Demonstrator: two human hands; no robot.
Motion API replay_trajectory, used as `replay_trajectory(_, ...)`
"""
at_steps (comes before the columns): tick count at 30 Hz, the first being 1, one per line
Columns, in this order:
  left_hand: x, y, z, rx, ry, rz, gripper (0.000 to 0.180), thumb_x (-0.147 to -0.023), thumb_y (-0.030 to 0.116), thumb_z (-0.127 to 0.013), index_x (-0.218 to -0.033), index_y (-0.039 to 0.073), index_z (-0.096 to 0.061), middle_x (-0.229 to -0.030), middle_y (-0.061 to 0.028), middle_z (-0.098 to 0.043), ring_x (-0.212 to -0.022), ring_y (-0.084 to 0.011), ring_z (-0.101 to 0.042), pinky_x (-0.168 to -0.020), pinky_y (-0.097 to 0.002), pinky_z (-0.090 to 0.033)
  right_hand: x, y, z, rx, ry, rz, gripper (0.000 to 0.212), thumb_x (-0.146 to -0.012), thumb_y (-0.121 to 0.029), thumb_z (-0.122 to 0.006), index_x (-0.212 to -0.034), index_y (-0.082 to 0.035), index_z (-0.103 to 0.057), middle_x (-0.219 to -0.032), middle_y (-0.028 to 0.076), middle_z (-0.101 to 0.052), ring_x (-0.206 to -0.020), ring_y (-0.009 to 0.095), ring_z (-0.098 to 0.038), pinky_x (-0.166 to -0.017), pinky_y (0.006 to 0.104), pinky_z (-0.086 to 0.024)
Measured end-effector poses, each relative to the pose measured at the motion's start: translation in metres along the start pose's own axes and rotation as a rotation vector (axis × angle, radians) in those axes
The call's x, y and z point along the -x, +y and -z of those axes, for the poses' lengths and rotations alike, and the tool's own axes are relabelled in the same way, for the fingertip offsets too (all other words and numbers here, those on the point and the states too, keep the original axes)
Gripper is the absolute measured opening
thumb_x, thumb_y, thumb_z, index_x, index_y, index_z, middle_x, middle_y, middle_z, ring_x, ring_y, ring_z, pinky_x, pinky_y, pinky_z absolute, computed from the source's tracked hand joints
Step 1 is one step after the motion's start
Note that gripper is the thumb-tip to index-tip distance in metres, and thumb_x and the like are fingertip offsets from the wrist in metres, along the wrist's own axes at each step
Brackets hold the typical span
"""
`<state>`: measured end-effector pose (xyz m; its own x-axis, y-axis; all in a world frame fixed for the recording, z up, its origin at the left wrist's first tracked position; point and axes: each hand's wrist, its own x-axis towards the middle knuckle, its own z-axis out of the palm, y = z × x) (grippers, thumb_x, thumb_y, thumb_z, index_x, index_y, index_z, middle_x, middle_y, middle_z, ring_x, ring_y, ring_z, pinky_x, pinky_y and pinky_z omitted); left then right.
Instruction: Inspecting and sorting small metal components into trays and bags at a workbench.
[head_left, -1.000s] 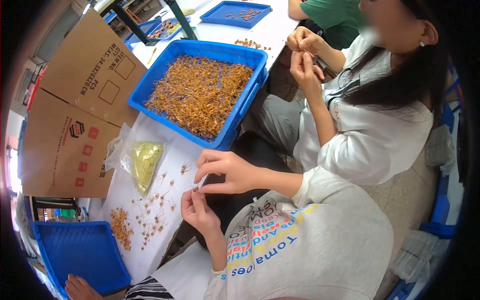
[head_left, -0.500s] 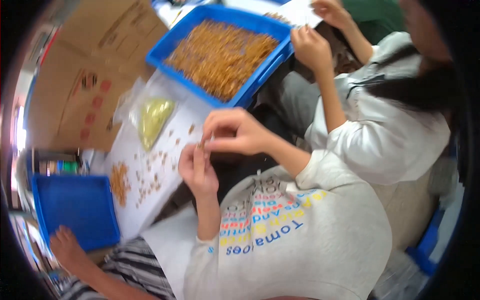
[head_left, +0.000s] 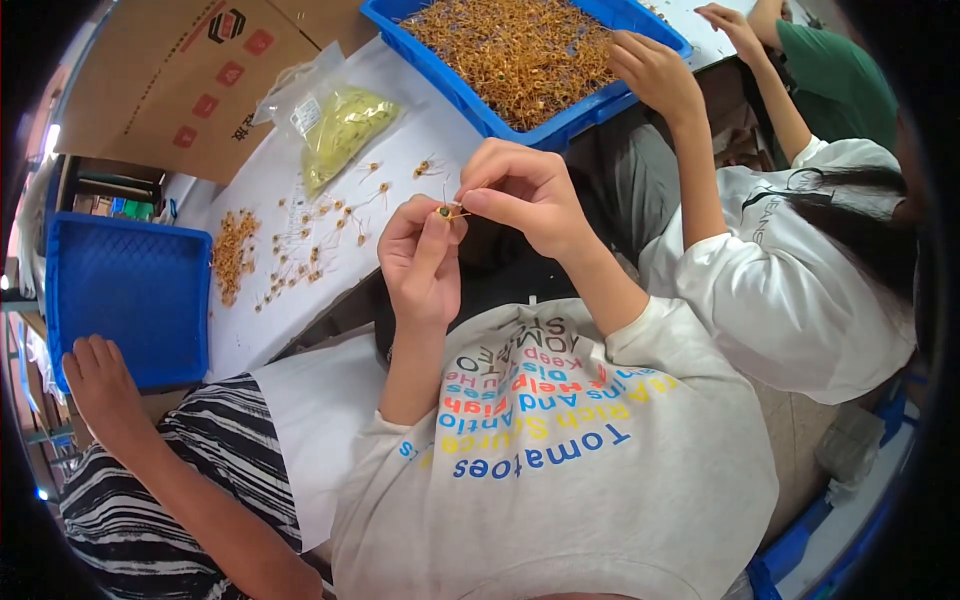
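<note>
My left hand [head_left: 425, 262] pinches a small part [head_left: 445, 211] with a dark and green body and thin wire legs, perhaps a wound coil. My right hand [head_left: 530, 195] is closed at the part's right side, its thumb and finger on one of the thin wires. Both hands are held up over my lap, in front of the white table [head_left: 300, 310]. Several similar wire-legged parts [head_left: 340, 215] lie scattered on the table beyond my left hand. To their left is a dense pile of small orange-brown parts [head_left: 233, 255].
A blue tray [head_left: 480, 100] heaped with wire-legged parts stands at the back. A clear bag of yellow-green pieces [head_left: 345, 130] lies beside a cardboard box [head_left: 150, 90]. A co-worker's hand [head_left: 100, 385] rests at another blue tray [head_left: 130, 300], left. Co-workers sit at the right.
The view has shifted, so the table things appear higher and the picture is sharper. My hands still hold the small part, its wires now clearly visible. The left co-worker's hand stays at the tray.
</note>
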<state>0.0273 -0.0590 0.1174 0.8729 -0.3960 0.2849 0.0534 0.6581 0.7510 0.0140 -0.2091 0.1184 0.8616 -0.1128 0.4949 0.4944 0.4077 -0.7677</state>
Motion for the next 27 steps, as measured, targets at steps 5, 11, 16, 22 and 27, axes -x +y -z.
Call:
replay_trajectory(5,-0.001,-0.003,0.002,-0.001,0.021,0.007,0.009,-0.096,0.005,-0.057,-0.101,-0.002,-0.061,-0.092,-0.0063,-0.058,-0.079,-0.0116,-0.049,-0.074,-0.0213,-0.04,0.001,0.0,0.0,0.013,0.029,-0.025,0.008,-0.082,0.006,-0.068,-0.086,0.0,-0.07,-0.089,0.006,-0.062,-0.075,0.012,-0.054,-0.067,0.0199,-0.042)
replay_trajectory(11,0.005,-0.013,0.018,0.009,0.064,0.045,0.012,-0.098,0.007,-0.057,-0.104,-0.002,-0.062,-0.09,-0.0051,-0.059,-0.077,-0.0092,-0.049,-0.071,-0.0192,-0.041,0.009,0.013,-0.001,0.035,0.07,-0.072,0.012,-0.08,0.0,-0.074,-0.092,-0.002,-0.072,-0.091,0.002,-0.061,-0.064,0.006,-0.046,-0.058,0.0174,-0.035)
replay_trajectory(16,0.018,-0.016,0.011,-0.079,0.293,0.175,0.017,-0.099,0.011,-0.057,-0.108,-0.003,-0.063,-0.09,-0.0044,-0.06,-0.074,-0.0071,-0.047,-0.068,-0.0174,-0.039,0.021,0.022,-0.005,0.25,-0.005,-0.218,0.013,-0.081,0.002,-0.071,-0.093,-0.001,-0.069,-0.097,0.003,-0.059,-0.069,0.007,-0.049,-0.061,0.0176,-0.038)
replay_trajectory(22,0.024,-0.02,0.029,-0.021,0.295,0.248,0.022,-0.099,0.014,-0.058,-0.113,-0.002,-0.064,-0.095,-0.0064,-0.063,-0.075,-0.0076,-0.05,-0.069,-0.0176,-0.041,0.022,0.045,-0.005,0.281,-0.009,-0.178,0.015,-0.08,0.001,-0.073,-0.094,-0.003,-0.07,-0.097,0.002,-0.058,-0.065,0.006,-0.046,-0.058,0.0177,-0.037)
replay_trajectory(27,0.032,-0.024,0.056,-0.032,0.243,0.389,0.023,-0.099,0.013,-0.057,-0.116,-0.001,-0.064,-0.1,-0.0078,-0.066,-0.078,-0.0082,-0.054,-0.068,-0.0175,-0.042,0.015,0.055,-0.01,0.361,0.118,-0.218,0.015,-0.078,0.0,-0.075,-0.092,-0.003,-0.07,-0.091,0.002,-0.059,-0.064,0.007,-0.047,-0.056,0.0199,-0.037)
